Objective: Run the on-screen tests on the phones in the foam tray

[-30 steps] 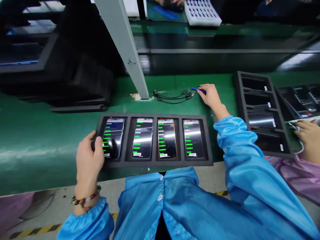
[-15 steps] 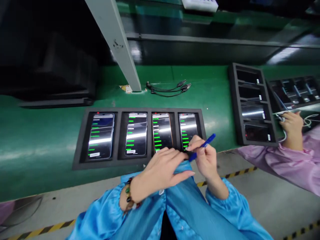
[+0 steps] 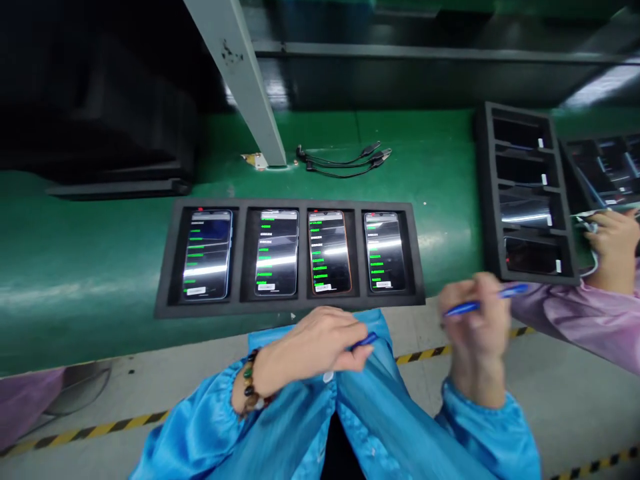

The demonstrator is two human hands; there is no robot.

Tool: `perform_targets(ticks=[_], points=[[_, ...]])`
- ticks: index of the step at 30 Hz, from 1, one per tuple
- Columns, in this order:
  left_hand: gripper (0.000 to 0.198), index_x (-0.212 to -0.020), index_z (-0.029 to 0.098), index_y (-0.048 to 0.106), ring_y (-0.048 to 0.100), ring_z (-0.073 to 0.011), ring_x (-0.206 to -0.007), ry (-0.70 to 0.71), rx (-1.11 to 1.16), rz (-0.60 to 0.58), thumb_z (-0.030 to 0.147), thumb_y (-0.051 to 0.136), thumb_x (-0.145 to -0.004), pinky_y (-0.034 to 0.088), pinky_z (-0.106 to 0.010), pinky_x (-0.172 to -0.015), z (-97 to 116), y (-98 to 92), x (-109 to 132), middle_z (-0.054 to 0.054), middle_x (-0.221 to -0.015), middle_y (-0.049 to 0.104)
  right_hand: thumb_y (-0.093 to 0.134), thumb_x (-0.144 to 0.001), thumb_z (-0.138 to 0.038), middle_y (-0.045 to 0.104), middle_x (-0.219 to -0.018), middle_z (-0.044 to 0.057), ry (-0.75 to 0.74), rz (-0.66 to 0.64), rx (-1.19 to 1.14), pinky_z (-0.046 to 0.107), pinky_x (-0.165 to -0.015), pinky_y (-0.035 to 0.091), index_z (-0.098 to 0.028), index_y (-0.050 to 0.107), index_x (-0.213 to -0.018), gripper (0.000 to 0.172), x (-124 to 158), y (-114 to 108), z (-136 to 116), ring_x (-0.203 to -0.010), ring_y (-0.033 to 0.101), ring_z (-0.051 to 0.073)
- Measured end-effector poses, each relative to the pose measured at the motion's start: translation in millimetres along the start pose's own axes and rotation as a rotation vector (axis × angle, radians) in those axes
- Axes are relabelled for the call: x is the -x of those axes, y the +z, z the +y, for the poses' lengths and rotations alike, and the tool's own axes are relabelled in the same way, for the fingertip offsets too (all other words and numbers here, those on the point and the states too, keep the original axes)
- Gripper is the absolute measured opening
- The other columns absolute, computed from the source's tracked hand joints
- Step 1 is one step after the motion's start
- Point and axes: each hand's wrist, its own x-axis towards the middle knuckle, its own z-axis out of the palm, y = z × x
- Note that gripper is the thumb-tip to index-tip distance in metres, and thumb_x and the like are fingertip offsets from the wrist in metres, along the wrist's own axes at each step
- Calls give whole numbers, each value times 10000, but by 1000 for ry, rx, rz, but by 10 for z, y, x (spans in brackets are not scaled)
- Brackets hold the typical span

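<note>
My right hand (image 3: 477,320), blurred by motion, is closed around a blue pen (image 3: 463,308) off the right front corner of the tray. In front of my blue jacket, my left hand (image 3: 315,343) pinches a small blue pen cap (image 3: 365,341) between thumb and fingers. Beyond the hands lies a black foam tray (image 3: 237,260) with several phones in its slots, among them a blue-edged phone (image 3: 207,253), an orange-edged phone (image 3: 329,250) and a phone at the right end (image 3: 385,250). Their screens are lit with green text lines, and small white labels sit near their lower ends.
Black cables with clips (image 3: 345,162) lie behind the tray, beside a grey post (image 3: 250,87). On the right stands another foam tray of phones (image 3: 490,200). A co-worker's hand (image 3: 615,233) holds a white cable there. Dark stacked shapes (image 3: 125,133) stand at the back left.
My hands have come apart: the right has swung right with the pen, while the left has drawn slightly back from the tray, the blue cap now showing in its fingers. The view has shifted slightly.
</note>
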Motion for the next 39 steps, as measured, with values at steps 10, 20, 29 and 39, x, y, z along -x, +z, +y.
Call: perform_targets(ticks=[10, 20, 29, 39], points=[[279, -764, 233, 520, 443, -157, -617, 23, -303, 245, 160, 611, -1017, 325, -356, -608, -375, -263, 71, 29, -653, 503, 863, -943, -490, 691, -594, -40, 210, 16, 65, 245, -416, 439, -247, 574, -819, 397, 164, 272, 266, -422, 605, 134], [302, -757, 242, 466, 399, -158, -615, 3, -296, 301, 136, 623, -992, 315, -364, -604, -415, -226, 134, 36, -647, 458, 768, -1013, -460, 471, -553, -71, 56, -48, 345, 291, -522, 364, -258, 409, -662, 541, 203, 280, 376, -492, 423, 108], [314, -785, 250, 433, 362, -165, -644, 3, -290, 310, 111, 641, -975, 307, -362, -603, -425, -218, 109, 38, -658, 420, 730, -1022, -396, 391, -582, -78, -9, -87, 421, 271, -525, 336, -245, 404, -660, 510, 166, 356, 293, -515, 374, 95], [313, -813, 250, 433, 358, -165, -652, 12, -276, 321, 89, 651, -968, 300, -356, -599, -422, -225, 107, 35, -682, 414, 719, -988, -272, 356, -575, -91, -107, -109, 454, 239, -501, 311, -234, 376, -649, 483, 136, 380, 233, -495, 343, 71]])
